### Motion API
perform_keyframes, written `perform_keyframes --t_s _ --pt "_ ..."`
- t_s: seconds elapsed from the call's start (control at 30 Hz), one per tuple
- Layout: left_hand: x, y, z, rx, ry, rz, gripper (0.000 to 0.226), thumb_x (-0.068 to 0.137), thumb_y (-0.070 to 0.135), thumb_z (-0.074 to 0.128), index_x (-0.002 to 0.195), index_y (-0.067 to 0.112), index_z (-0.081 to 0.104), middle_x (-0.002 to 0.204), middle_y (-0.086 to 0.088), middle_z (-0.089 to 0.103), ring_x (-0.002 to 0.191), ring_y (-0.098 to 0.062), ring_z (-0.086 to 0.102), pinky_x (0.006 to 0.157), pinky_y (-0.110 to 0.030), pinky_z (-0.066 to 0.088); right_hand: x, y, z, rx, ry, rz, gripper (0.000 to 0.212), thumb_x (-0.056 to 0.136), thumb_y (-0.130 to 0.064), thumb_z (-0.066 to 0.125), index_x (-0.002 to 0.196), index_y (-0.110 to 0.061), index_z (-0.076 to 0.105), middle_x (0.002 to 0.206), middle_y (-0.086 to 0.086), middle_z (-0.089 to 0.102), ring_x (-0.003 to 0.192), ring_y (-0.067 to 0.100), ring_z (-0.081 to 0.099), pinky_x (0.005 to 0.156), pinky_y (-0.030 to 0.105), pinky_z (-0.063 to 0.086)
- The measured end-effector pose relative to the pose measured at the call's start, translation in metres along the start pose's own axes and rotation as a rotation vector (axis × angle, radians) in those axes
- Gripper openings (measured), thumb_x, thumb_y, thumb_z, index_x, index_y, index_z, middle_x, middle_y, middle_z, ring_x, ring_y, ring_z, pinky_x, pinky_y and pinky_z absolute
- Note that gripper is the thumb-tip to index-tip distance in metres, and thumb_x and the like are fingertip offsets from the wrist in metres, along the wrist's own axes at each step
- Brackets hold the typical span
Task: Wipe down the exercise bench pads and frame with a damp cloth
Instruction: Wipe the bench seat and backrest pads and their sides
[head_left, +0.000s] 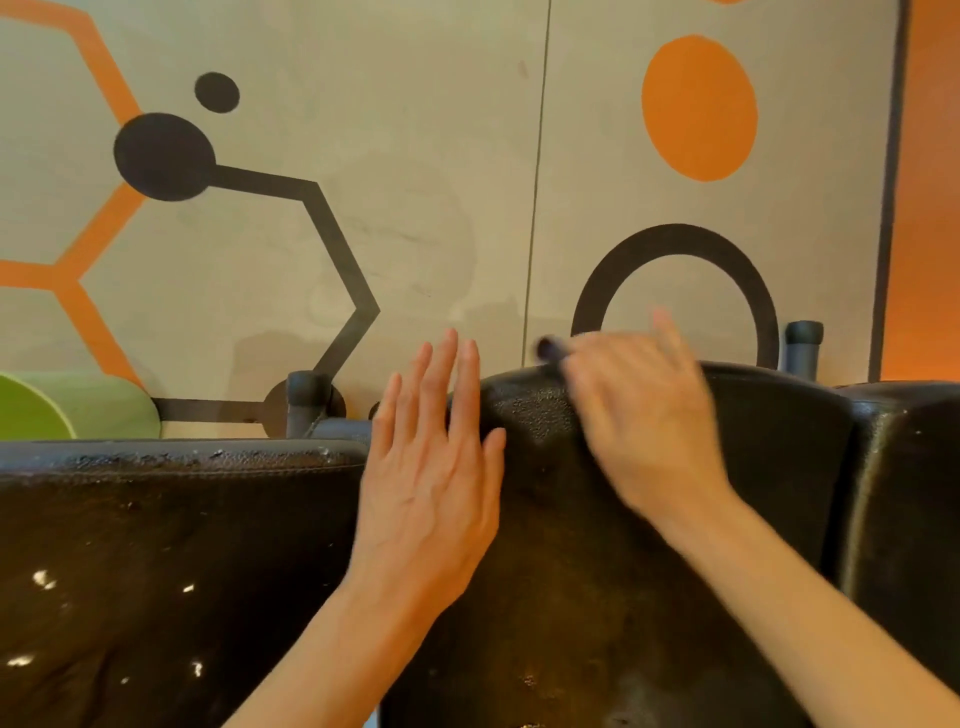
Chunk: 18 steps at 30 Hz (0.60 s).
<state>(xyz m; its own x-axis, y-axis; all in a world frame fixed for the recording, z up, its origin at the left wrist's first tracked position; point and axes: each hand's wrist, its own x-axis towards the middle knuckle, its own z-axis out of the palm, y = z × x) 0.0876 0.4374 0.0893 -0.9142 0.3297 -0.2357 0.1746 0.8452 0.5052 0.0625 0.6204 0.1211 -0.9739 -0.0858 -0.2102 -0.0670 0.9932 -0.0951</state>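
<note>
Worn black bench pads fill the lower half of the head view: a left pad (156, 545) with white scuffs, a rounded middle pad (571, 571) and a right pad (909, 493). My left hand (431, 467) lies flat with its fingers straight and apart, against the left edge of the middle pad. My right hand (644, 415) is blurred by motion over the top edge of that pad. A small dark tip (545, 348) sticks out at its left side; whether the hand holds it is unclear. No cloth shows.
Two dark capped frame posts (306, 395) (804, 345) rise behind the pads. A green cylinder (78, 405) lies at the far left. A beige wall (415, 156) with orange and black shapes stands close behind.
</note>
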Motion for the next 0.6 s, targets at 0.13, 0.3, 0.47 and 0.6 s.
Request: perform_keyframes --t_s 0.13,0.3,0.47,0.6 --pt "-0.018 -0.033 -0.032 0.217 -0.07 0.002 0.058 0.1 0.031 0.032 0.152 0.004 0.033 0.158 -0.019 0.033 0.151 -0.034 0.02 0.12 -0.045 0.009 0.001 -0.015 0.003 0.064 0.136 0.339 0.034 0.102 -0.026 0.034 0.085 -0.016 0.062 0.085 -0.002 0.061 0.089 0.019 0.057 0.112 0.038 0.029" --pt "-0.034 -0.053 -0.045 0.297 -0.106 -0.037 0.058 0.098 0.032 0.031 0.146 0.002 0.044 0.153 -0.02 0.042 0.149 -0.035 0.026 0.121 -0.047 0.01 0.011 -0.066 0.018 0.118 0.018 -0.078 0.032 0.102 -0.028 0.037 0.095 -0.016 0.066 0.093 -0.002 0.065 0.093 0.018 0.059 0.113 0.035 0.029" --pt "-0.034 -0.058 -0.041 0.294 -0.082 -0.017 0.059 0.099 0.033 0.029 0.145 -0.001 0.044 0.152 -0.021 0.043 0.147 -0.035 0.031 0.12 -0.045 0.014 -0.011 -0.006 -0.004 0.074 0.113 0.305 0.03 0.104 -0.025 0.034 0.099 -0.018 0.063 0.101 0.001 0.066 0.103 0.02 0.057 0.117 0.043 0.023" --pt "-0.033 -0.055 -0.04 0.291 -0.057 -0.021 0.058 0.099 0.032 0.029 0.143 -0.003 0.046 0.151 -0.021 0.044 0.146 -0.036 0.034 0.118 -0.045 0.018 0.004 -0.091 0.03 0.013 0.173 0.124 0.023 0.098 -0.014 0.044 0.086 -0.013 0.064 0.084 0.003 0.062 0.086 0.022 0.057 0.107 0.041 0.036"
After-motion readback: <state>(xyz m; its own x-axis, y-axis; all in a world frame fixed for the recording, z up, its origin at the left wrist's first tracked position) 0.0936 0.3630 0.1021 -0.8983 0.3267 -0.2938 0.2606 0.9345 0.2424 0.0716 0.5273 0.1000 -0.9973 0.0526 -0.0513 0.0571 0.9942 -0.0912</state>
